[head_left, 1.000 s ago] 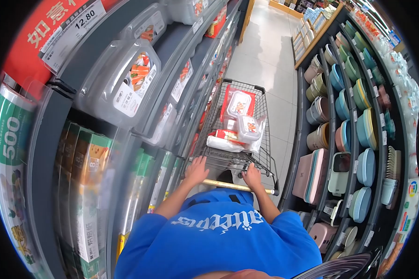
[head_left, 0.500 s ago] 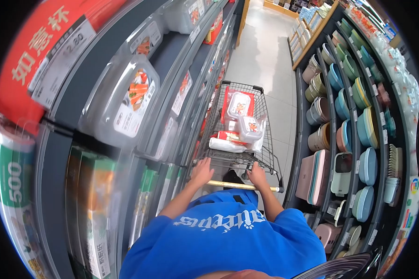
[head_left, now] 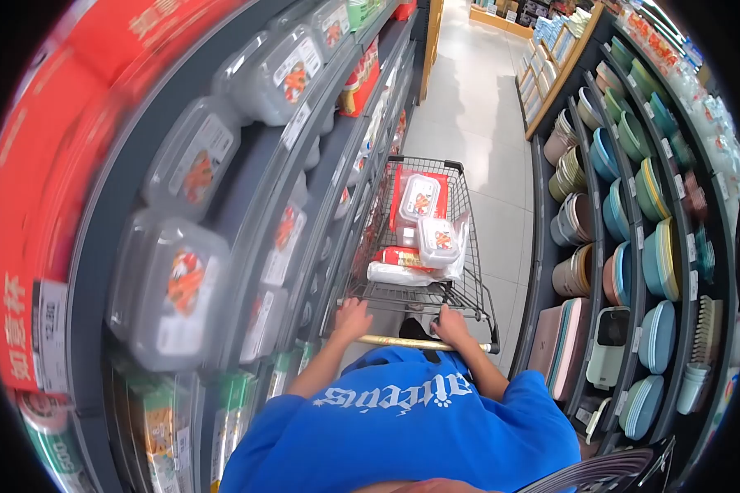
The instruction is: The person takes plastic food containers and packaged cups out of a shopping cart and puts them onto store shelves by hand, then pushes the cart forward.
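A wire shopping cart stands in front of me, with a pale yellow handle bar running across its near side. My left hand is wrapped round the bar's left end. Further right, my right hand grips the same bar. Inside the basket lie two clear plastic food containers with picture labels, the far container and the near container. A red package and a white plastic-wrapped bundle lie at the basket's near end.
The left shelf holds stacked clear food containers, with boxed rolls lower down. Stacked bowls and basins line the right shelf. A grey tiled aisle runs ahead between the shelves.
The cart and I have moved forward along the aisle; shelf goods on both sides have slid back toward me. Both hands stay on the handle bar.
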`<state>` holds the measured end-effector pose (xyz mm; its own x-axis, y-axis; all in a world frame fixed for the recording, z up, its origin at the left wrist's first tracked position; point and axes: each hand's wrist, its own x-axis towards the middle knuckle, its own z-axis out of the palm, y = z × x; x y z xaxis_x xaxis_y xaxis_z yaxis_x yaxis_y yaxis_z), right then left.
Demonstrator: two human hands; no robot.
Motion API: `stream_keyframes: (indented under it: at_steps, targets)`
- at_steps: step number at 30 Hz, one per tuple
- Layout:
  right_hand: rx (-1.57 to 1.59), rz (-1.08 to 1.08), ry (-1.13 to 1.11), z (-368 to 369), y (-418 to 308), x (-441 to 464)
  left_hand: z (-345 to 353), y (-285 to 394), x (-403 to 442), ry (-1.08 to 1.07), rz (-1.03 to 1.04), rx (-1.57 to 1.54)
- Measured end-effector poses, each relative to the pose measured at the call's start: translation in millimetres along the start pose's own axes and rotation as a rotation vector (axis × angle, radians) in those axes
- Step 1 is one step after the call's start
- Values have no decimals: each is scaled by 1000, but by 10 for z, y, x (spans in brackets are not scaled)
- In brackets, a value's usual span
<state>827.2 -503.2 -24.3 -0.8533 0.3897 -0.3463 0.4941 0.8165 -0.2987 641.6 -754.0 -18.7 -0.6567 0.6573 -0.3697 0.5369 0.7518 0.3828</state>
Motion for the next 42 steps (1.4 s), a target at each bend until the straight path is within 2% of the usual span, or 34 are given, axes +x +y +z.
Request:
stream_keyframes:
  at_steps: [3,7,10,12,13,14,15,17,20,23,27,28,31,33,34,37,40,42]
  targets:
    - [50,-80,-119,-165,146,262,-38,119,286,-44,-63,60]
    - [-63,-65,-281,-446,145,621,22,142,674,-58,-109,14]
    - [-90,-75,-363,-957,60,1011,15,197,851,-119,-120,-56]
    - [303,-41,-224,-995,191,1485,-114,250,993,-176,-135,-69]
    - [589,-5,-158,-967,286,1791,-90,237,1068,-123,-120,-102]
    - [874,79,-49,-502,591,2255,10,205,1104,-76,-107,-135]
    - [669,149,136,-622,589,2398,69,184,1115,-33,-96,-167]
    - [1241,447,-71,-4,978,2931,39,149,1095,-46,-55,-164]
    - [1485,1019,-45,32,908,3132,-55,140,1085,-21,31,-142]
    - [1736,919,54,356,1027,3301,-139,79,931,137,147,-324]
    - [1977,816,277,617,1007,3564,-273,152,831,121,72,-431]
    - [2133,745,407,457,833,3561,-277,163,818,122,57,-430]
    - [2065,1003,483,231,666,3612,-323,171,744,88,-4,-478]
    - [2162,1117,363,-104,467,3546,-368,154,731,21,-63,-575]
    - [2210,1168,306,-345,333,3464,-349,140,742,119,10,-578]
    - [2315,946,187,-850,-66,2969,-481,82,717,33,-67,-694]
    - [2132,374,164,-1520,-397,2367,-982,121,811,145,-97,-731]
    - [2002,196,191,-1832,-448,2109,-1407,182,873,152,-94,-899]
